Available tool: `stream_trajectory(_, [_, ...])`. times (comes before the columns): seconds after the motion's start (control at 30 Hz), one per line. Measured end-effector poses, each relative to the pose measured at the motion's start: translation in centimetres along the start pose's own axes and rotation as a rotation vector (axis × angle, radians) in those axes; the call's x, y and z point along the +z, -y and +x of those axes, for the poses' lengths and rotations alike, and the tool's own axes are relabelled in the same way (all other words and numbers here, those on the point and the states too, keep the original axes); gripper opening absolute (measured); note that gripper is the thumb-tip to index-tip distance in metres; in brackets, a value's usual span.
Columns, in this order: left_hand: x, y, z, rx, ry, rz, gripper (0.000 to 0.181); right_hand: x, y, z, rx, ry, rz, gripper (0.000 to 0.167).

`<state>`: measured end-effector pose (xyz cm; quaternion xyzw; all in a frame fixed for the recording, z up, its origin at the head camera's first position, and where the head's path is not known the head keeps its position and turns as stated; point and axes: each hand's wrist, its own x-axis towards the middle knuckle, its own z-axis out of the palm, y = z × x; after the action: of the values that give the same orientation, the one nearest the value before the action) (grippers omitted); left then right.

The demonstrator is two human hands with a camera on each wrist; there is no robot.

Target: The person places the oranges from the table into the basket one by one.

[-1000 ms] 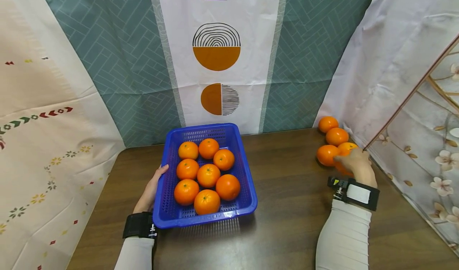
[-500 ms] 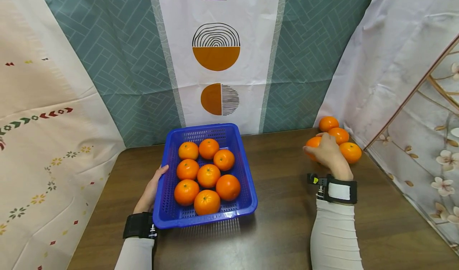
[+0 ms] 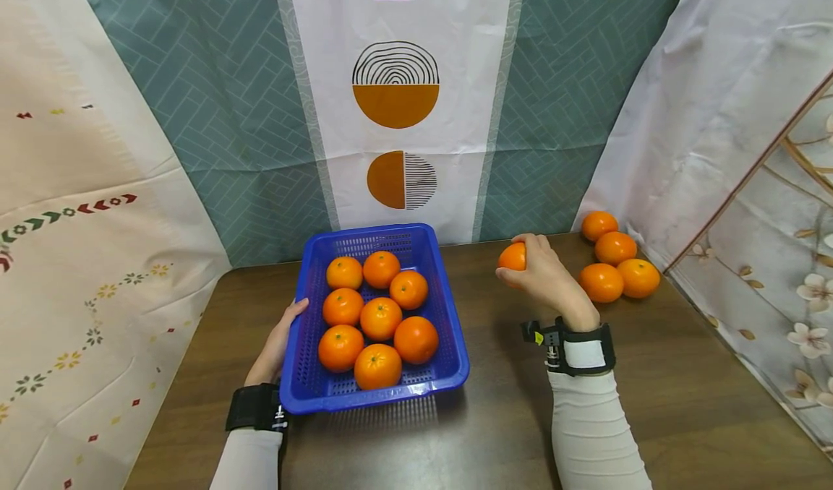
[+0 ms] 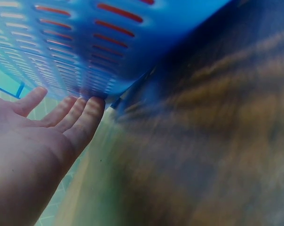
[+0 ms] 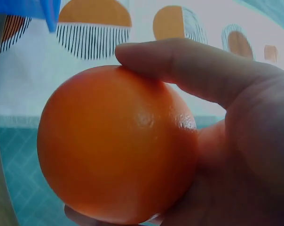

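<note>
My right hand (image 3: 547,277) grips an orange (image 3: 513,256) between thumb and fingers, to the right of a blue plastic basket (image 3: 458,331). In the right wrist view the held orange (image 5: 116,146) fills the middle, with the thumb laid over its top and fingertips showing below. Several oranges lie in the basket, among them one in its middle (image 3: 380,319). Along the basket's left side is my left hand (image 3: 276,345). Its fairly straight fingers touch the slotted outer wall (image 4: 76,52) in the left wrist view, the thumb held apart from them.
Several more oranges (image 3: 601,282) sit at the back right of the brown wooden table (image 3: 507,432), beside a floral cloth (image 3: 781,295) on the right. A patterned curtain (image 3: 260,208) hangs behind the table. Cream cloth (image 3: 97,259) borders the left.
My right hand has reached the pile, taken an orange and carried it left toward the basket. The left hand and the basket keep their places.
</note>
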<state>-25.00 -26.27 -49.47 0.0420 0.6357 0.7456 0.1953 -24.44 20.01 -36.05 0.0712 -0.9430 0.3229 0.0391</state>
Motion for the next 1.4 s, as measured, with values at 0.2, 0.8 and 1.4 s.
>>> stream_trajectory(0.2, [0.1,0.0,-0.1,-0.005,0.005,-0.014,0.071,0.8,0.8,0.0,-0.091,0.009,0.037,0.065])
stream_trajectory(0.8, [-0.3,-0.2,0.0,0.015,0.000,-0.008,0.071,2.6,3.4,0.0,-0.227,0.013,0.085,0.060])
stream_trajectory(1.4, [-0.3,0.4,0.4,0.042,0.026,-0.018,0.072,4.0,7.7,3.3,-0.278,0.158,0.026,0.056])
